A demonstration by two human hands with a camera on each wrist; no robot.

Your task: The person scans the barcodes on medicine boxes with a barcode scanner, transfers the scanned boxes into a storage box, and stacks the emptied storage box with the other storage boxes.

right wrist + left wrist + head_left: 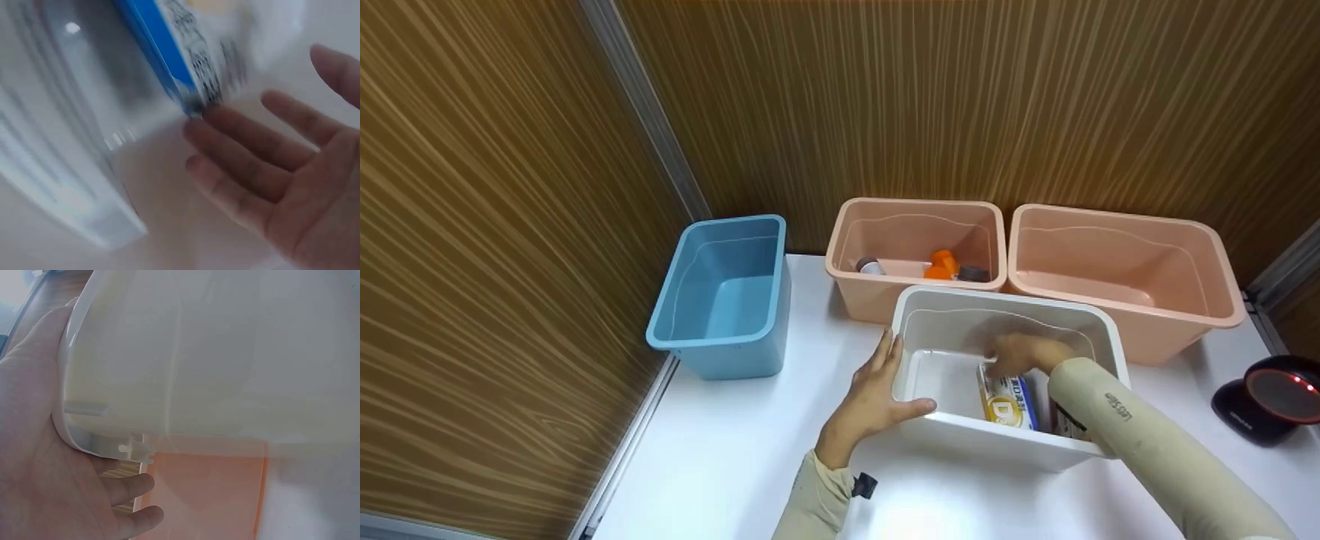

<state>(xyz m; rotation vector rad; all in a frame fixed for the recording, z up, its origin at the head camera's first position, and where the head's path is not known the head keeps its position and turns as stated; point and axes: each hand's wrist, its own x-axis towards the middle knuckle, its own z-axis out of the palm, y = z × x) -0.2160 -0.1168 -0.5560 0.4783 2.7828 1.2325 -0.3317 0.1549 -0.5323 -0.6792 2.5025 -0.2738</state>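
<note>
A white bin [986,442] stands at the front. My left hand [874,397] lies against its left corner, thumb over the front rim, fingers spread; the left wrist view shows the palm [50,461] along the rim. Inside the bin is my right hand [1024,354], at the far end of a white, blue and yellow box [1009,405] with printed characters. In the right wrist view its loosely extended fingers [242,191] are at the box's end [194,73], holding nothing. A second, darker package [1066,424] lies to the right, partly hidden by the sleeve.
Behind stand two peach bins. The left one [851,292] holds orange items [941,266] and bottles with dark caps [973,274]; the right one [1125,307] adjoins it. A blue bin [712,343] is at left. A black device with red lights [1271,401] sits at right.
</note>
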